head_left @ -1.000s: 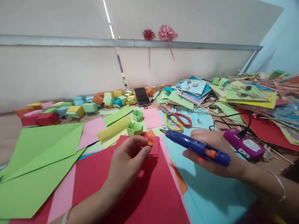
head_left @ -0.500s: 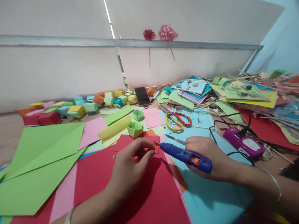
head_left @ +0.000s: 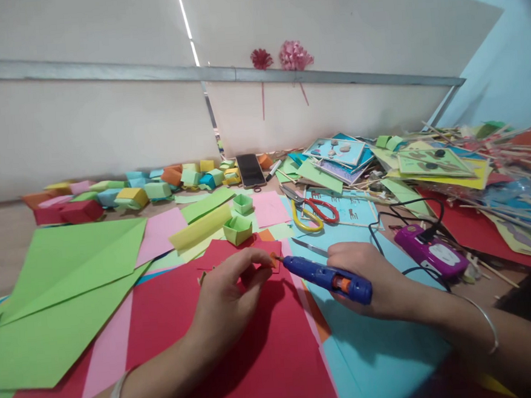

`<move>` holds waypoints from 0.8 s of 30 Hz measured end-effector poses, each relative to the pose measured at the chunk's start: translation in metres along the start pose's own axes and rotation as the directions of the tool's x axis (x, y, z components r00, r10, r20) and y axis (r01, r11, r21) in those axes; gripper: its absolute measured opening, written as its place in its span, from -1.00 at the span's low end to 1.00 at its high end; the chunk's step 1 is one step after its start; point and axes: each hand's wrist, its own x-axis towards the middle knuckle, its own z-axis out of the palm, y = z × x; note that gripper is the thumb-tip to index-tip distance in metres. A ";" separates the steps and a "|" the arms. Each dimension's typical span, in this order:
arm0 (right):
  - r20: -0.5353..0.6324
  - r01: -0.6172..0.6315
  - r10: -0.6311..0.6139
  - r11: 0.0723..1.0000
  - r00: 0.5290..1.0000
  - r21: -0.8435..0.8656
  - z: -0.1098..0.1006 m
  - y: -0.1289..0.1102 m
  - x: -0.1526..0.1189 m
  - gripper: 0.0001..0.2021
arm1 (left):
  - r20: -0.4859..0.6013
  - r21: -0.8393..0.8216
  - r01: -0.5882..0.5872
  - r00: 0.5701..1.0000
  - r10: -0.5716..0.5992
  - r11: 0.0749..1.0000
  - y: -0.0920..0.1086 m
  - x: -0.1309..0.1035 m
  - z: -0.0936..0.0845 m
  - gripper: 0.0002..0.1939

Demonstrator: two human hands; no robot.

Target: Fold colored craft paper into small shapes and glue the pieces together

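Over the red paper (head_left: 267,356), my left hand (head_left: 231,292) pinches a small orange paper piece (head_left: 274,260) between thumb and fingertips. My right hand (head_left: 366,277) is wrapped round a blue glue gun (head_left: 313,271), whose nozzle points left and meets or nearly meets the orange piece. Just beyond my left hand stand a green paper box (head_left: 237,230) and a smaller one (head_left: 243,203). Red-and-yellow-handled scissors (head_left: 309,211) lie behind the glue gun. A metal blade (head_left: 309,247) shows beside my right hand, its other end hidden.
Folded paper boxes (head_left: 131,198) line the back left, near a phone (head_left: 251,171). Green sheets (head_left: 70,267) cover the left. A purple power socket (head_left: 430,251) with a black cable sits right of my right hand. Cards and sticks (head_left: 436,163) are heaped at the back right.
The view has shifted slightly, so most things appear a little further left. Both hands keep their holds, with the nozzle still at the orange piece.
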 end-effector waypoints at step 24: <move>-0.279 -0.067 0.205 0.898 0.938 0.435 0.006 -0.004 0.007 -0.71 | 0.030 -0.101 0.061 0.998 -0.058 0.993 0.010 -0.007 0.002 -0.92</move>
